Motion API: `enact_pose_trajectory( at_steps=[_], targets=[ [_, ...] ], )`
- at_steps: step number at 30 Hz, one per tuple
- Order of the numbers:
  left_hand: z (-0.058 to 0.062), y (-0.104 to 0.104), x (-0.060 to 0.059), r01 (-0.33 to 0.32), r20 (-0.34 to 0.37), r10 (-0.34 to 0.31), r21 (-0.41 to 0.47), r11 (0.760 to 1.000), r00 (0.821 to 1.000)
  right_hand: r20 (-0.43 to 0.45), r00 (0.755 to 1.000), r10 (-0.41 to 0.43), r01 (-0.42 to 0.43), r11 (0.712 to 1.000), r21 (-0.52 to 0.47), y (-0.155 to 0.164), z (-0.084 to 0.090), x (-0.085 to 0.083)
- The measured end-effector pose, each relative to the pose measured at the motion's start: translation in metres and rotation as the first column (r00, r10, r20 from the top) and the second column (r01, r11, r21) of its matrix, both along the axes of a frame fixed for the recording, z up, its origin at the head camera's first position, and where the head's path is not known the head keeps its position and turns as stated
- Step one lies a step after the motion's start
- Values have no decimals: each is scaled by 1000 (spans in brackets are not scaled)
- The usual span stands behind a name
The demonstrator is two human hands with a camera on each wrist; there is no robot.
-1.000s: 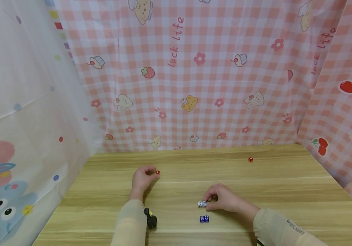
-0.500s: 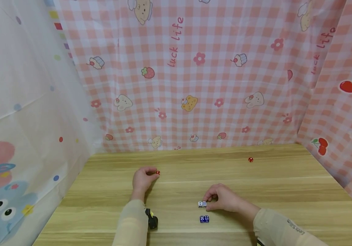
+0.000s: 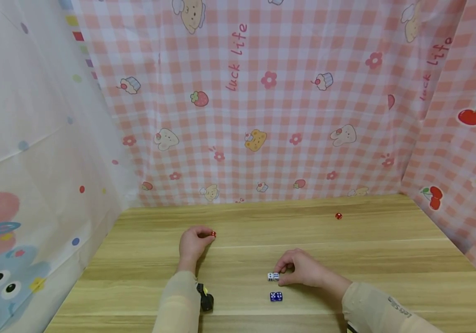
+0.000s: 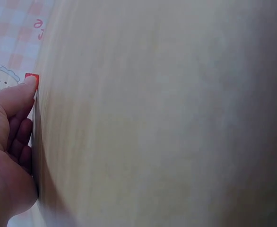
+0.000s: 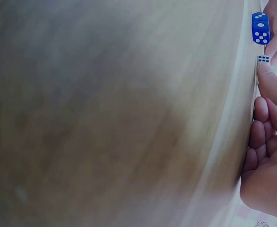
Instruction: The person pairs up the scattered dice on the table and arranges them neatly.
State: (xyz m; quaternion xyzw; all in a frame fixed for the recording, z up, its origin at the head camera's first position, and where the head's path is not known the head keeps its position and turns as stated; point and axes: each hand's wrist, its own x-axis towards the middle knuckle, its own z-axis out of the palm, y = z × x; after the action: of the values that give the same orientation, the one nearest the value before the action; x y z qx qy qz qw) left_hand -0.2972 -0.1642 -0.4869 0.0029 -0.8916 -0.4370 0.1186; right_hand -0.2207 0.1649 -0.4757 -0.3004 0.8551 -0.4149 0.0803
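At the left of the table, my left hand [image 3: 192, 244] pinches a small red die [image 3: 213, 234] between thumb and fingers. The thumb covers part of that die's face in the left wrist view. Two white dice [image 3: 270, 276] stand side by side near the middle, and my right hand [image 3: 298, 269] pinches the right one, seen as a white die [image 5: 264, 59] under the thumb in the right wrist view. Just in front of them sits a touching pair of blue dice [image 3: 276, 296]. A second red die [image 3: 338, 216] lies alone toward the back right.
The wooden table [image 3: 259, 222] ends at a pink checked cloth [image 3: 279, 157] behind. A white patterned sheet [image 3: 55, 157] borders the left side, and more checked cloth hangs at the right. A black strapped device [image 3: 206, 298] sits at the left wrist.
Over the last second my left hand shifts very slightly to the right, closing in on the red die. My right hand and the other dice keep their places.
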Motion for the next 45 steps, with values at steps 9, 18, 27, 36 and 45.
enact_pose_trajectory(
  at_steps=[9, 18, 27, 36, 45],
  targets=[
    [2, 1, 3, 36, 24, -35, -22, 999, 999, 6, 1000, 2, -2, 1000, -3, 0, -1, 0],
    [8, 6, 5, 112, 84, -110, -26, 993, 990, 3, 1000, 7, -7, 1000, 3, 0, -2, -1],
    [12, 13, 8, 194, 110, -189, -31, 981, 976, -14, 1000, 8, -8, 1000, 10, 0, -1, -2],
    [12, 21, 9, 263, 141, -257, -26, 964, 956, -11, 1000, 12, -12, 1000, 6, 0, -3, -2],
    [8, 33, 9, 343, 112, -336, -43, 939, 935, -3, 1000, 9, -9, 1000, 3, 0, -2, -2]
  ],
)
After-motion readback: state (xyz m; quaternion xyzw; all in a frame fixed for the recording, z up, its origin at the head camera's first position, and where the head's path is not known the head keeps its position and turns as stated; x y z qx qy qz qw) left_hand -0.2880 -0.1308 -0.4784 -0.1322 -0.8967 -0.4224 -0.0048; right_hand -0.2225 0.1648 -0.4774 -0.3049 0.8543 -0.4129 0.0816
